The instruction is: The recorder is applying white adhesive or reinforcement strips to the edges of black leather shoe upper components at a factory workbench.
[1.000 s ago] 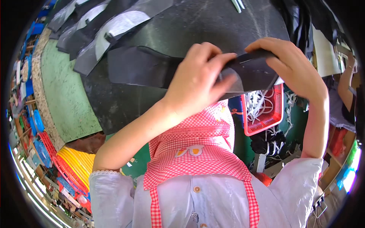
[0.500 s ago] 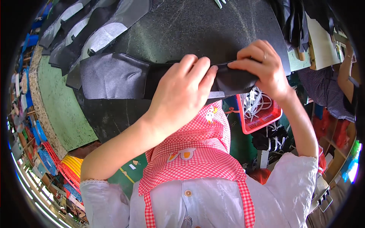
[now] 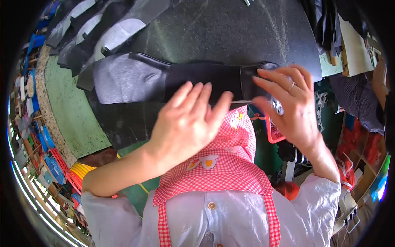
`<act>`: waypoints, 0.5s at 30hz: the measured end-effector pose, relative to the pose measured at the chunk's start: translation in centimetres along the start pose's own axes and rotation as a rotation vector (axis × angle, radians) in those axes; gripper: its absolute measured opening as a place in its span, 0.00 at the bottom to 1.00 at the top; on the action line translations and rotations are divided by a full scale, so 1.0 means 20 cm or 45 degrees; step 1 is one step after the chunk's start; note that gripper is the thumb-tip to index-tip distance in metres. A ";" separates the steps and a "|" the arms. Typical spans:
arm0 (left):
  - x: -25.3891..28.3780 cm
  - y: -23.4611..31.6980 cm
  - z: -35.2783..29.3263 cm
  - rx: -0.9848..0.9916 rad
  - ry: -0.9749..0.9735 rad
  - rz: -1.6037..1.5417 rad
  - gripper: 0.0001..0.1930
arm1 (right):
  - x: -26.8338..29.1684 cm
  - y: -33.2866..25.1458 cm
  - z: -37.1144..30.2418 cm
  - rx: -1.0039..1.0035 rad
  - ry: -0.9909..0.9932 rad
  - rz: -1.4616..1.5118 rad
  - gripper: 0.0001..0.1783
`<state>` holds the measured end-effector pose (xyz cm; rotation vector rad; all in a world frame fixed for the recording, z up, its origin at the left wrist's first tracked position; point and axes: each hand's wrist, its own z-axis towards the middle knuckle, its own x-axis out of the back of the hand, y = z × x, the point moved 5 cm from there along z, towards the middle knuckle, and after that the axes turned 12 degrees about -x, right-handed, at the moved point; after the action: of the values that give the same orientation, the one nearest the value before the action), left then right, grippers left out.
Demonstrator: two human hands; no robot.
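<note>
A long black leather-like piece lies across the near edge of the dark tabletop. Its left end is wide and grained, the middle is a flat matte black section, and a smaller smooth panel forms the right end. Seams divide these sections. Over the lower edge of the middle section is my left hand, its fingers stretched out and apart, holding nothing. My right hand is at the right end, fingers spread and slightly bent. Its fingertips overlap the panel there; whether they touch it is unclear.
Overlapping black and grey pieces lie at the far left of the dark tabletop. Black strips hang over its far right. Below the right side sits a red basket. Another person's patterned clothing shows at the far right.
Both hands have let go of the black piece and opened. My left hand has drawn back toward me, and the piece now lies flatter, with its middle section and right seam uncovered.
</note>
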<state>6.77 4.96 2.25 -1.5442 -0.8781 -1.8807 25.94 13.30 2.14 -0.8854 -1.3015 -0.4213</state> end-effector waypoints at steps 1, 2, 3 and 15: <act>0.01 -0.04 0.00 0.003 -0.003 0.019 0.22 | -0.01 -0.08 0.07 -0.034 0.010 0.153 0.28; 0.02 -0.07 0.00 0.080 0.018 -0.195 0.23 | -0.08 -0.13 0.09 0.051 0.024 0.376 0.30; 0.02 -0.11 -0.01 0.158 0.037 -0.409 0.24 | -0.14 -0.20 0.10 0.093 0.005 0.357 0.30; -0.01 -0.37 -0.47 0.157 0.117 -0.259 0.27 | -0.18 -0.32 0.21 0.289 -0.045 0.411 0.19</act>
<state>-4.68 2.49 -0.14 -1.3269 -1.1225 -1.9798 17.81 11.82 0.81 -0.8929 -1.1848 -0.0046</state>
